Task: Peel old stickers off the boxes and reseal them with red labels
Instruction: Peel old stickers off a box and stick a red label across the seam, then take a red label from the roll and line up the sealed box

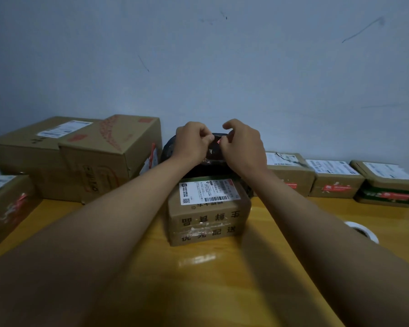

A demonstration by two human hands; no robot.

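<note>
Your table (222, 279) is glossy yellow wood, throwing back light. The cardboard boxes (208, 218) look matt brown, with shiny clear tape, white paper labels (206, 191), and a glossy black plastic bag (213, 166) behind.

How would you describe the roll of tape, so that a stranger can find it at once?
Start at the wooden table and look to its right side, beside the person's right forearm. There lies the roll of tape, flat and alone. It is the only round white ring; everything near it is a brown box.
</note>
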